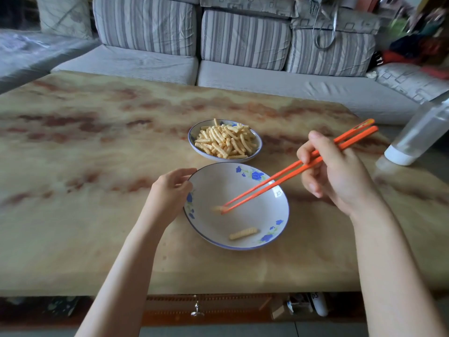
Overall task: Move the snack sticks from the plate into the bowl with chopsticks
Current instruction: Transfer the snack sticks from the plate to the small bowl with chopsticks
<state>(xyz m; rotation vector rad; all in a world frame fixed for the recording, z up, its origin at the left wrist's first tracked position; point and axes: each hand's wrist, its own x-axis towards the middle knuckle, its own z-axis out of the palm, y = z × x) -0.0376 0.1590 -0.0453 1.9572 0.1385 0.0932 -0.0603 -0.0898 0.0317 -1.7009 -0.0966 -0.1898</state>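
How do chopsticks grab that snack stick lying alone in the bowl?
Pinch the lone snack stick across its middle, bringing the chopsticks down from above, one tip on each long side. It lies flat in the bowl, and its ridges should help grip.

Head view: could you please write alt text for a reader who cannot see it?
The right hand holds orange chopsticks with a blurred snack stick at their tips over a white flowered bowl, while the left hand grips its rim. One stick already lies inside; beyond, a plate heaped with sticks stands on a marbled table.
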